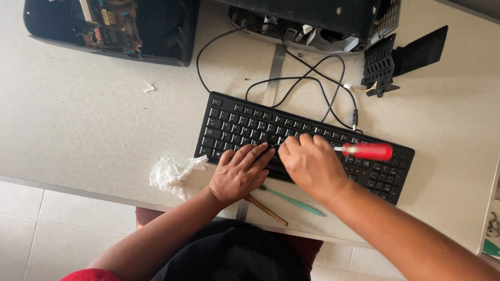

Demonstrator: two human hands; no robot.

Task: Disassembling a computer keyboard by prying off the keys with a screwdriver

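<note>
Both hands rest on the black keyboard (pixel 234 125): left hand (pixel 240 171) flat, fingers spread; right hand (pixel 311 162) curled, grip unclear. Red-handled screwdriver (pixel 367 151) lies on the keys beside it; crumpled tissue (pixel 172 174) sits left.

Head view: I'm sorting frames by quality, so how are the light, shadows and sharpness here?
Head view: soft, even daylight, with faint shadows beneath the left hand and right hand; no harsh glare on the table; the keyboard keys are sharp, and the red-handled screwdriver is crisp.
</note>
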